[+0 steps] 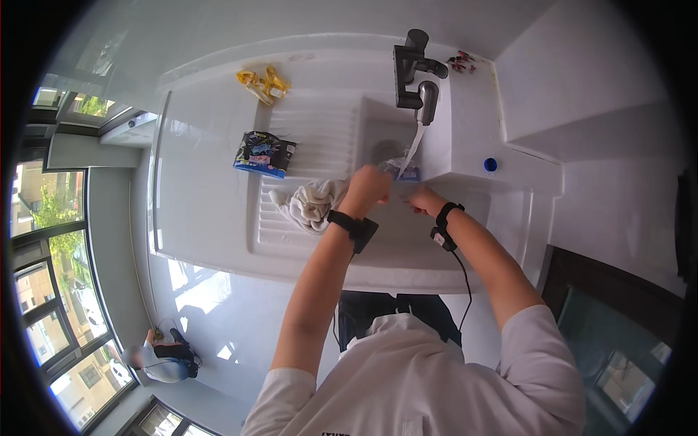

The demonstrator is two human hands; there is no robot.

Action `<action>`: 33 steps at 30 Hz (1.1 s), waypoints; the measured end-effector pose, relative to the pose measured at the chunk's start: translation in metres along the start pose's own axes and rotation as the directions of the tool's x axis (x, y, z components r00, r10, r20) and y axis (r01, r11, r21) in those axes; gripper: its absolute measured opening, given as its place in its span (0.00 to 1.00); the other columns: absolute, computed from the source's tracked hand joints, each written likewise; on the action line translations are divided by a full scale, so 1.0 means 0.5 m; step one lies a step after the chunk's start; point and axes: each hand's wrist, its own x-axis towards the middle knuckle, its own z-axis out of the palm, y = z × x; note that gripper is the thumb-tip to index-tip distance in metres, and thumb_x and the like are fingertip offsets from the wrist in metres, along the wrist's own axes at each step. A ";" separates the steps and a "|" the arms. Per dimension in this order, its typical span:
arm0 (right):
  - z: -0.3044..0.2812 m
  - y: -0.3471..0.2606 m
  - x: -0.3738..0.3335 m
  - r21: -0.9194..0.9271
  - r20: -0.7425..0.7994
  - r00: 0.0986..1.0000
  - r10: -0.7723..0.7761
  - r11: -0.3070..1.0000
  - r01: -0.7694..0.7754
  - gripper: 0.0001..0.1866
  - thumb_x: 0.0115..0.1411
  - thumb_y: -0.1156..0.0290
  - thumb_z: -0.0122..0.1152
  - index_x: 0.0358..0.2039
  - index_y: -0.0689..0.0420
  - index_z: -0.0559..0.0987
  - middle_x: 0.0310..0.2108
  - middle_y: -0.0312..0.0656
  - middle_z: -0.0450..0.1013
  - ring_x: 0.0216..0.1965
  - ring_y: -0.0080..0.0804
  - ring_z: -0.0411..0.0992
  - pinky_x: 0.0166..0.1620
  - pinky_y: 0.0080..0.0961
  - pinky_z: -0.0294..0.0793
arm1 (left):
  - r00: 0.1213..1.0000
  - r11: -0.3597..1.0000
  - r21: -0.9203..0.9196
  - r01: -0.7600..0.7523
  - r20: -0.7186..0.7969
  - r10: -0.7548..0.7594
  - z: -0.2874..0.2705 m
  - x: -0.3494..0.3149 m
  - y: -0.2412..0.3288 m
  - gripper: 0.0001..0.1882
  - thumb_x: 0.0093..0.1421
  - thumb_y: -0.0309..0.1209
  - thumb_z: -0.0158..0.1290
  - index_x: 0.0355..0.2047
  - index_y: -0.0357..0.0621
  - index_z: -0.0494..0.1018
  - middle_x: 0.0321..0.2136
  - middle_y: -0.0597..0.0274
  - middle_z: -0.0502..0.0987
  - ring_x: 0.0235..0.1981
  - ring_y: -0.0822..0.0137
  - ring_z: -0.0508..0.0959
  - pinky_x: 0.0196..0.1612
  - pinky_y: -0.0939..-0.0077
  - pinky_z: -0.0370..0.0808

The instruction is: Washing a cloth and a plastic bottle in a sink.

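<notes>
Both of my hands are over the sink basin (385,218), close to each other. My left hand (369,187) is closed, its fingers mostly turned out of sight. Just beyond it lies a crinkled clear plastic packet with a blue part (408,175), under water running from the dark grey faucet (427,102). My right hand (424,200) is curled closed on the near right side of the packet. What either hand grips, if anything, is hidden. Left of my left hand, a crumpled whitish cloth (314,206) lies on the ribbed washboard slope (320,131).
A black and blue printed package (265,154) and a yellow plastic bag (264,84) sit on the left side of the sink. At right are a blue cap (491,165) and small red and black pieces (461,62). Another person (169,360) sits far left, near the windows.
</notes>
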 end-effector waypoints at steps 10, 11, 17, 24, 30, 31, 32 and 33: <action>-0.085 0.032 -0.224 -0.330 -0.164 0.986 -0.004 0.943 -0.051 0.30 0.53 0.51 0.67 0.49 0.60 0.74 0.45 0.48 0.78 0.47 0.46 0.77 0.51 0.36 0.74 | 0.967 0.865 0.434 -0.252 0.085 0.238 -0.029 0.040 -0.003 0.04 0.35 0.29 0.64 0.14 0.55 0.80 0.15 0.56 0.77 0.23 0.54 0.82 0.26 0.65 0.78; -0.087 0.028 -0.251 -0.326 -0.180 0.984 -0.006 0.944 -0.054 0.30 0.53 0.51 0.67 0.49 0.60 0.74 0.45 0.48 0.78 0.47 0.46 0.77 0.51 0.36 0.74 | 0.964 0.859 0.439 -0.263 0.083 0.253 -0.032 0.040 -0.004 0.04 0.35 0.29 0.64 0.14 0.55 0.80 0.15 0.56 0.77 0.23 0.54 0.82 0.26 0.65 0.78; -0.095 -0.026 -0.335 -0.241 -0.308 0.934 -0.181 0.965 0.107 0.31 0.53 0.52 0.67 0.51 0.59 0.73 0.44 0.51 0.78 0.47 0.46 0.77 0.50 0.37 0.75 | 0.917 0.914 0.163 -0.373 -0.089 0.390 0.022 0.073 -0.056 0.02 0.43 0.32 0.64 0.18 0.58 0.82 0.18 0.60 0.79 0.23 0.55 0.81 0.27 0.67 0.77; -0.089 -0.104 -0.342 -0.097 -0.491 0.806 -0.329 0.941 0.325 0.29 0.55 0.58 0.68 0.53 0.58 0.73 0.41 0.48 0.79 0.39 0.40 0.80 0.41 0.31 0.77 | 0.852 0.834 0.269 -0.482 -0.078 0.518 0.078 0.128 -0.053 0.03 0.43 0.38 0.63 0.20 0.59 0.83 0.19 0.60 0.80 0.23 0.54 0.81 0.27 0.64 0.77; -0.044 -0.142 -0.235 -0.180 -0.552 0.598 -0.581 0.784 0.594 0.27 0.55 0.61 0.68 0.52 0.58 0.74 0.41 0.47 0.79 0.36 0.36 0.79 0.41 0.30 0.77 | 0.964 0.950 -0.188 -0.250 -0.140 0.226 0.165 0.170 -0.143 0.03 0.44 0.36 0.62 0.21 0.56 0.83 0.21 0.56 0.80 0.25 0.53 0.82 0.29 0.66 0.78; -0.041 -0.135 -0.216 -0.221 -0.550 0.547 -0.631 0.741 0.634 0.25 0.55 0.61 0.68 0.51 0.58 0.75 0.41 0.48 0.79 0.36 0.37 0.79 0.41 0.30 0.77 | 0.972 0.831 -0.508 -0.226 -0.171 0.160 0.167 0.168 -0.138 0.04 0.44 0.35 0.61 0.21 0.55 0.84 0.22 0.55 0.81 0.26 0.53 0.82 0.30 0.66 0.78; -0.039 -0.129 -0.199 -0.223 -0.550 0.548 -0.630 0.744 0.630 0.25 0.55 0.61 0.68 0.51 0.58 0.75 0.41 0.48 0.79 0.36 0.37 0.79 0.41 0.30 0.77 | 0.972 0.829 -0.511 -0.227 -0.170 0.162 0.166 0.168 -0.133 0.04 0.44 0.35 0.61 0.21 0.55 0.84 0.22 0.55 0.81 0.26 0.53 0.82 0.30 0.66 0.78; -0.059 -0.085 -0.178 -0.179 -0.555 0.615 -0.561 0.802 0.570 0.25 0.55 0.62 0.68 0.51 0.60 0.75 0.42 0.49 0.78 0.37 0.40 0.79 0.42 0.32 0.77 | 0.965 0.941 -0.219 -0.258 -0.107 0.240 0.156 0.176 -0.070 0.05 0.44 0.35 0.62 0.23 0.55 0.84 0.22 0.55 0.81 0.26 0.54 0.83 0.31 0.67 0.79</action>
